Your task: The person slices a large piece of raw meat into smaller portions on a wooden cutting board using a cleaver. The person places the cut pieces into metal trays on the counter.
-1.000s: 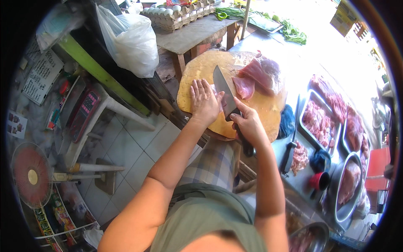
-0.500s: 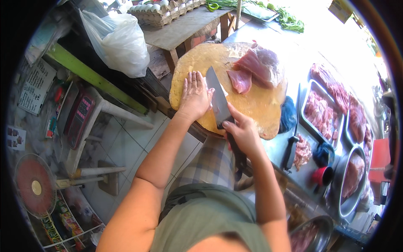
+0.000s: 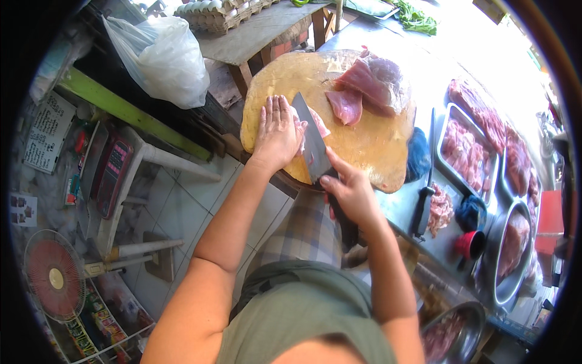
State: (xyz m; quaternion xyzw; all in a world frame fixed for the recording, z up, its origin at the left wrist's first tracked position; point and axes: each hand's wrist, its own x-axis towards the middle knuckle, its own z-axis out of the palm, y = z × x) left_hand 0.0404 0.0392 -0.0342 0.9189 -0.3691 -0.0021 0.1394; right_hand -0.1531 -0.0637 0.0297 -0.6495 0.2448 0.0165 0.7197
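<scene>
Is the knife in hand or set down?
In hand: your right hand grips the knife, its blade just right of your left hand.

One wide-bladed knife (image 3: 313,145), one chopping block (image 3: 367,148), one fan (image 3: 56,278).

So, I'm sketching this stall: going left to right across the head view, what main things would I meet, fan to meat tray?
Fan → plastic bag → left hand → held knife → right hand → meat tray.
</scene>
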